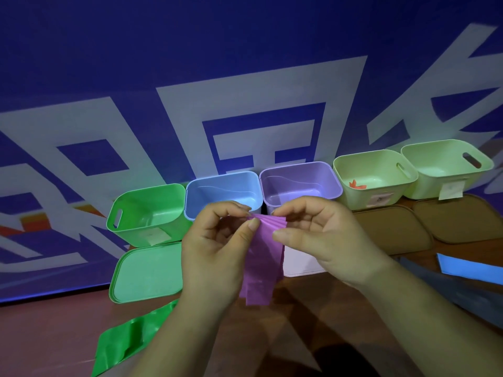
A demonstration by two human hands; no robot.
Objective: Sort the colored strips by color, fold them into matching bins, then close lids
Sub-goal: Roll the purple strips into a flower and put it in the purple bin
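The left hand (217, 240) and the right hand (315, 235) are raised close together above the bench, palms turned inward and fingers curled. Each pinches, between thumb and forefinger, the top edge of a thin purple strip (260, 265) (paper or film, I cannot tell). The strip is gathered there into small fan-like pleats and hangs down in flat layers between the wrists.

Just behind the hands stands a row of smooth, round-cornered plastic bins, all open: a bright green bin (147, 213), a light blue bin (223, 190), a lilac bin (299, 180), a pale green bin (381, 172) with an orange scrap (356, 184) inside, and a second pale green bin (446, 164) at the far right. A flat green lid (147, 273) lies before the green bin, and a whitish lid (299, 263) is partly hidden under the right hand. A brown lid (392, 229) and another brown lid (462, 219) lie before the pale bins.

On the reddish-brown bench (54, 336) a shiny, crinkled green strip (128, 341) lies at the near left, and a flat blue strip (468, 268) at the right edge.
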